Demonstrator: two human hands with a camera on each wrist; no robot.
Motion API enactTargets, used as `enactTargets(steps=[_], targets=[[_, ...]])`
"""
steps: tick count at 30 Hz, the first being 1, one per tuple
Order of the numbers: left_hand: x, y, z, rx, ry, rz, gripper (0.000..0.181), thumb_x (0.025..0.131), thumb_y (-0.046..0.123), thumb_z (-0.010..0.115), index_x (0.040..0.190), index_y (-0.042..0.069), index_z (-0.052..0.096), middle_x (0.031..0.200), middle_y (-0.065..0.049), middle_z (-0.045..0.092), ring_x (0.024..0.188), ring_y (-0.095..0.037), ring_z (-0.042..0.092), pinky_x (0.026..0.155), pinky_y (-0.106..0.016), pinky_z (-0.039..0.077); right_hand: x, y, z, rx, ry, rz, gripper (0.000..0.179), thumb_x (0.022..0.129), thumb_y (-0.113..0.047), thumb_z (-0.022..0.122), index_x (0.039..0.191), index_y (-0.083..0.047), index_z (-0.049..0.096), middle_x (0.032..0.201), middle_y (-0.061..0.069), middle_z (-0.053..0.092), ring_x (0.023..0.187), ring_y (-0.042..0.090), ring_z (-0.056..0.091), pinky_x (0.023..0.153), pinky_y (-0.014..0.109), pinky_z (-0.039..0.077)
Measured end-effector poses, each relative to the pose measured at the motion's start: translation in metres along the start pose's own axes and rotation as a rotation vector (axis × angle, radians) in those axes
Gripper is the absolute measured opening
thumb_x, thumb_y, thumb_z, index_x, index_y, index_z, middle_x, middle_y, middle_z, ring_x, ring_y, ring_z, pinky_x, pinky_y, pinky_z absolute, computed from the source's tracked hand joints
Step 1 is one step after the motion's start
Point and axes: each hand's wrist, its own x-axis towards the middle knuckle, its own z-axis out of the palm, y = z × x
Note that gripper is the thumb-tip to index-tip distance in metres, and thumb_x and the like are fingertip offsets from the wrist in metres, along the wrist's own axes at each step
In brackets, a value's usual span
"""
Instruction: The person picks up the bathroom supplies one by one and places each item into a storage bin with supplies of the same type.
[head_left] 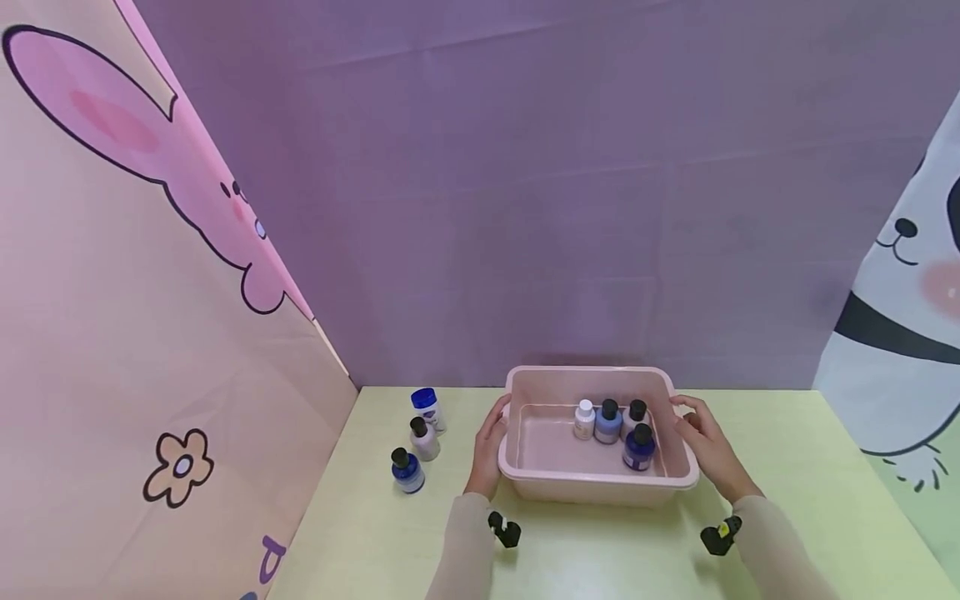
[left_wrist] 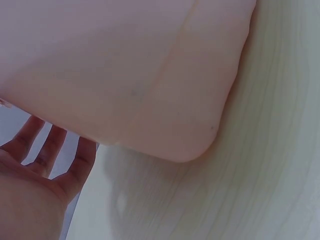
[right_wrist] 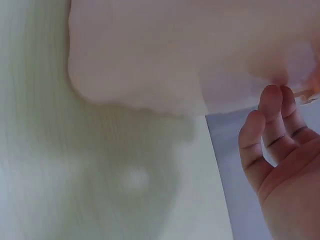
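A pink plastic bin [head_left: 547, 467] stands on the table, its long side toward me. My left hand [head_left: 489, 448] grips its left end by the rim, and my right hand [head_left: 708, 446] grips the right end. In the left wrist view the fingers [left_wrist: 82, 157] curl up against the bin's end wall; the right wrist view shows the fingertips [right_wrist: 270, 100] bent against the other end. Inside the bin, toward its right, are a small white bottle [head_left: 584, 420], a light blue bottle [head_left: 607, 425], a pale black-capped bottle [head_left: 636, 415] and a dark blue bottle [head_left: 638, 451].
Left of the bin, a white jar with a blue lid [head_left: 428, 408], a pale bottle with a black cap [head_left: 424, 442] and a blue bottle [head_left: 408, 473] stand in a row on the table [head_left: 360, 542]. A purple cloth backdrop [head_left: 525, 208] rises behind the table's far edge.
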Motion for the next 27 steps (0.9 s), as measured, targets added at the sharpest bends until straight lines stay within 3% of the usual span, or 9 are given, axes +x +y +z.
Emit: enactTargets(steps=[9,16,23,27], targets=[[0.003,0.006,0.001,-0.03,-0.012,-0.011,0.04,0.104,0.032,0.039,0.144,0.032,0.043,0.155,0.003,0.036,0.138,-0.032,0.039,0.11,-0.055,0.034,-0.001,0.0,0.007,0.201,0.058,0.006,0.045,0.102,-0.032,0.045,0.143,-0.014,0.037,0.097,0.002,0.058,0.092,0.006,0.056,0.079,0.02,0.047],[-0.008,0.025,0.005,-0.01,-0.038,-0.013,0.042,0.105,0.024,0.035,0.147,0.023,0.039,0.157,-0.003,0.033,0.139,-0.037,0.036,0.111,-0.058,0.032,-0.006,0.003,0.01,0.348,0.067,0.042,0.045,0.101,-0.031,0.048,0.143,-0.016,0.039,0.105,-0.001,0.062,0.096,0.007,0.06,0.079,0.021,0.052],[-0.012,0.029,0.006,-0.018,-0.028,-0.014,0.042,0.105,0.025,0.036,0.147,0.025,0.04,0.157,-0.003,0.032,0.14,-0.032,0.036,0.112,-0.056,0.031,-0.005,0.009,0.012,0.409,0.043,0.046,0.046,0.101,-0.031,0.048,0.144,-0.017,0.038,0.109,-0.006,0.062,0.099,0.005,0.06,0.08,0.022,0.053],[-0.013,0.028,0.006,-0.035,-0.02,-0.008,0.042,0.104,0.025,0.038,0.146,0.025,0.041,0.156,-0.004,0.034,0.139,-0.037,0.036,0.111,-0.058,0.031,-0.006,0.01,0.012,0.413,0.042,0.054,0.047,0.101,-0.032,0.049,0.144,-0.017,0.038,0.11,-0.009,0.062,0.1,0.004,0.06,0.081,0.022,0.053]])
